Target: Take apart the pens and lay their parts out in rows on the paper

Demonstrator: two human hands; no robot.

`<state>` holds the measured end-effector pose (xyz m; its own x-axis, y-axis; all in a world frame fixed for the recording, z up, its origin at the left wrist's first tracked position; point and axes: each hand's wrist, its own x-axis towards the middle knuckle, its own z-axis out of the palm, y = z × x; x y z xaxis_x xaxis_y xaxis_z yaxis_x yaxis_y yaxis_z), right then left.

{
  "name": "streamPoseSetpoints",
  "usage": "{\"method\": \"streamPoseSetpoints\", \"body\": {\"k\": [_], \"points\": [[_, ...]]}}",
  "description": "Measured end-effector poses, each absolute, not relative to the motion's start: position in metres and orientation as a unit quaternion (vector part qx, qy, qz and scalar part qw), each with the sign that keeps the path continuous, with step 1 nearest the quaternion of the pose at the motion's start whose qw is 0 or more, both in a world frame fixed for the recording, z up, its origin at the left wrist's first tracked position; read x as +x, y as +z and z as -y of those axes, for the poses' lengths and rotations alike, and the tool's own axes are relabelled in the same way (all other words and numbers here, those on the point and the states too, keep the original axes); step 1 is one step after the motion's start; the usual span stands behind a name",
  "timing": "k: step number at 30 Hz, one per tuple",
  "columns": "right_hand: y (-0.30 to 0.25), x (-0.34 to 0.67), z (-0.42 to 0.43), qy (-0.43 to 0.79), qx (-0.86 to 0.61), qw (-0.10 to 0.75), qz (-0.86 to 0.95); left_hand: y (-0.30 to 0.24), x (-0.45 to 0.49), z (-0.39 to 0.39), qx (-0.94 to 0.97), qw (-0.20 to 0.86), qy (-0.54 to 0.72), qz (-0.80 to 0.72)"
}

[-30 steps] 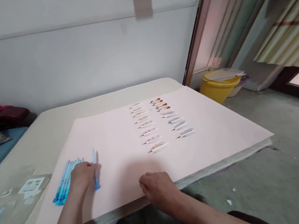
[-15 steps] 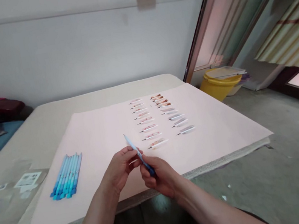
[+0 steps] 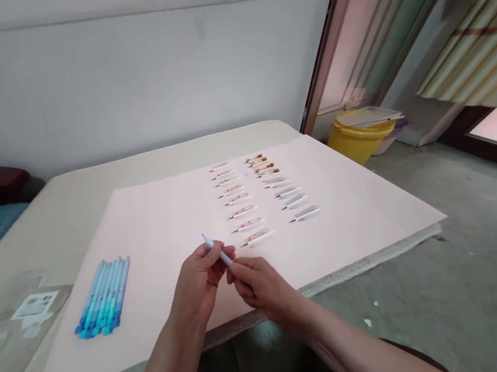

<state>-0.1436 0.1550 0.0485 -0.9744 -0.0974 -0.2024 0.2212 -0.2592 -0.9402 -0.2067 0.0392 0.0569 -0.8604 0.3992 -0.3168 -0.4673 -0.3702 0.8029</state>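
A pale blue pen (image 3: 225,257) is between my two hands, its point slanting up and to the left. My left hand (image 3: 201,279) pinches it near the upper part, fingers curled round the barrel. The lower end is gripped by my right hand (image 3: 261,282), whose closed fingers hide it. Beyond my hands lie two columns of slim pen parts with dark points: patterned ones on the left (image 3: 246,224), and grey (image 3: 305,213) and brown-ended ones (image 3: 264,167) on the right. To the left, several blue pens (image 3: 105,296) lie side by side.
A pale pink sheet (image 3: 154,221) covers much of the cream-coloured table (image 3: 72,190). Clear plastic bags with a white label (image 3: 35,305) lie at the left edge. A yellow bin (image 3: 357,136) stands on the floor beyond the right side, and a white wall rises behind.
The pen has slid lower and deeper into my hands, so less of it shows; its dark blue end is now hidden by my right hand. The view has shifted slightly.
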Motion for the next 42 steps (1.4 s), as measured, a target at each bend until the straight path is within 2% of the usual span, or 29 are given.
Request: {"method": "streamPoseSetpoints", "body": {"k": [3,5,11,16,22,28,42], "points": [[0.045,-0.144,-0.153,-0.608,0.026,-0.037,-0.793,0.057,-0.206,-0.041,-0.054,0.201,0.814,-0.541],[0.042,-0.144,-0.152,-0.542,0.018,-0.066,-0.838,0.058,-0.206,-0.04,-0.059,0.176,0.804,-0.564],[0.044,-0.143,-0.155,-0.622,0.032,0.02,-0.782,0.062,-0.209,-0.033,-0.043,0.26,0.833,-0.486],[0.045,-0.142,-0.153,-0.534,0.013,-0.046,-0.844,0.061,-0.208,-0.033,-0.053,0.168,0.807,-0.563],[0.041,-0.144,-0.157,-0.563,0.021,-0.032,-0.825,0.065,-0.207,-0.034,-0.043,0.271,0.827,-0.491],[0.044,-0.14,-0.156,-0.514,0.007,-0.04,-0.857,0.064,-0.21,-0.03,-0.048,0.173,0.796,-0.578],[0.052,-0.146,-0.175,-0.573,0.018,0.042,-0.818,0.046,-0.236,-0.008,-0.186,0.115,0.835,-0.505]]}}
